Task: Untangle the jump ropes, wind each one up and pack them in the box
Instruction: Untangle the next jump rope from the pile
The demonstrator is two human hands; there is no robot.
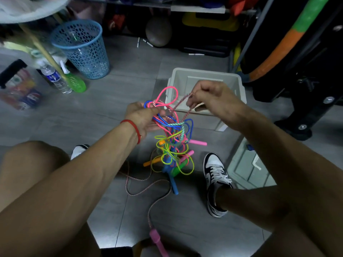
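A tangle of jump ropes [171, 143] in pink, blue, yellow-green and braided cord hangs in front of me, its coloured handles dangling near the floor. My left hand [143, 115] grips the top of the knot where pink and blue loops stick up. My right hand [209, 98] pinches a pink-and-white braided rope [182, 101] and holds it up to the right. That braided rope trails over the floor [148, 190] to a pink handle [157, 240] near my legs. The white box [239, 84] stands open on the floor just behind my hands.
A blue mesh basket [81, 49] stands at the back left beside a water bottle [53, 76] and a green spray bottle [74, 80]. A clear lid or bin [246, 164] lies at the right. My shoes [217, 180] flank the ropes. Dark equipment fills the right side.
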